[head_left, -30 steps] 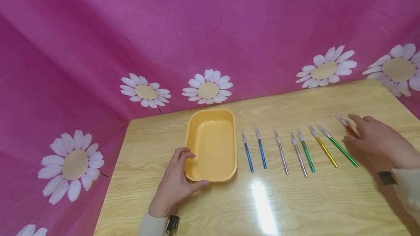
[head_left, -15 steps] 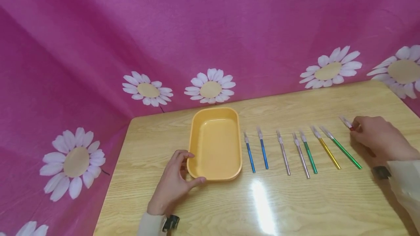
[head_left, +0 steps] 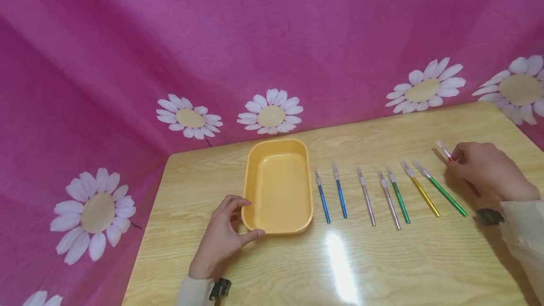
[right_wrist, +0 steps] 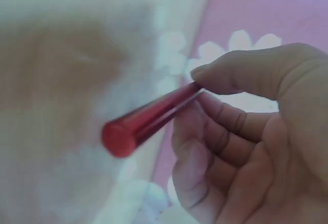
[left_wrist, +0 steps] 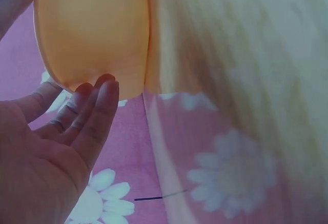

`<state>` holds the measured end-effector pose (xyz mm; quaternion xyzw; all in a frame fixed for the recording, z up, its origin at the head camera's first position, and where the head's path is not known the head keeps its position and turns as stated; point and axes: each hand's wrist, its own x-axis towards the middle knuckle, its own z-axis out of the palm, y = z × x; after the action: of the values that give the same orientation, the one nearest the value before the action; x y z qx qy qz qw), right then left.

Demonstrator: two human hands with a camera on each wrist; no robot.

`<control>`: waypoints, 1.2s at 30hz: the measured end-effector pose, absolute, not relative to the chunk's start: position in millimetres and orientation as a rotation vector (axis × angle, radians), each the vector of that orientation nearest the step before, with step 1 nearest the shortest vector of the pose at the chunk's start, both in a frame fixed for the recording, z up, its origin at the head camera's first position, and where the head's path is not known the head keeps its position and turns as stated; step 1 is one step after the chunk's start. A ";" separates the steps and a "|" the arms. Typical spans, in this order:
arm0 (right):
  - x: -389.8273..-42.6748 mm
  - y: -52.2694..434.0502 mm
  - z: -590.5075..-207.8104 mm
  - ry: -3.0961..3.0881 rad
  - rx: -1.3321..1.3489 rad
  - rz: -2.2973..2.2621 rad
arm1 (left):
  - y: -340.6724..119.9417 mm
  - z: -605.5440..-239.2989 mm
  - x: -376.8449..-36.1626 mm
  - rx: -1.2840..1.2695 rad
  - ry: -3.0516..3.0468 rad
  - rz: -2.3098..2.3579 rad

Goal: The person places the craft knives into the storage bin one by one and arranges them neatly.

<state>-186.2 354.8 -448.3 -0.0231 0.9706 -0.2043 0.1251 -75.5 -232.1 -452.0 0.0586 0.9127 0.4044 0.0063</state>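
My right hand (head_left: pixel 488 169) pinches a red craft knife (right_wrist: pixel 148 121) between thumb and fingers, just above the table's right side. In the head view the clear-capped end of this knife points away from me; its metallic red butt end shows in the right wrist view. My left hand (head_left: pixel 223 235) grips the near left corner of a yellow plastic tray (head_left: pixel 310 202), thumb at the front edge and fingers curled over the left rim. Nothing lies in the tray. Between tray and right hand lie blue knives (head_left: pixel 324 203), pinkish knives (head_left: pixel 367 204), green knives (head_left: pixel 448 197) and a gold knife (head_left: pixel 426 197).
A light wooden table (head_left: pixel 289 268) carries everything, with a bright light reflection near its front. Behind and to the left hangs a magenta cloth (head_left: pixel 272 37) with large white daisies, meeting the table's back edge.
The right hand's fingers have closed on the red craft knife and raised it slightly off the table. The left hand stays at the tray's corner, its thumb slightly shifted. The other knives have not moved.
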 end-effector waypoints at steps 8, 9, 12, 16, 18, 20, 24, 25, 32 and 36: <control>-194.7 304.9 -419.6 2.846 -0.167 -0.829 | -227.5 -449.9 -74.9 0.180 2.885 1.234; -195.3 294.2 -417.1 2.844 -0.177 -0.860 | -227.1 -450.3 -75.1 0.186 2.882 1.234; -197.5 252.6 -406.9 2.749 -0.182 -1.031 | -227.9 -451.0 -74.6 0.207 2.883 1.228; -204.4 178.3 -392.0 2.595 -0.236 -1.306 | -230.7 -450.8 -74.0 0.226 2.935 1.203; -208.3 139.5 -386.3 2.520 -0.290 -1.413 | -230.9 -451.1 -74.4 0.240 2.959 1.188; -211.2 102.7 -382.8 2.452 -0.331 -1.467 | -230.2 -451.4 -74.5 0.251 2.968 1.174; -215.5 36.9 -384.9 2.348 -0.354 -1.494 | -229.1 -452.3 -73.7 0.220 2.965 1.158; -217.2 22.9 -387.6 2.319 -0.335 -1.500 | -228.9 -452.5 -73.4 0.203 2.966 1.154; -231.4 -37.8 -416.5 2.305 -0.215 -1.439 | -226.5 -451.8 -74.7 0.190 2.943 1.184; -235.2 -53.8 -435.4 2.320 -0.146 -1.351 | -226.9 -450.2 -74.8 0.181 2.952 1.166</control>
<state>-235.2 -53.8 -435.4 -0.0529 0.8407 -0.4898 0.2246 -74.8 -226.9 -450.2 0.0570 0.9284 0.3668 -0.0187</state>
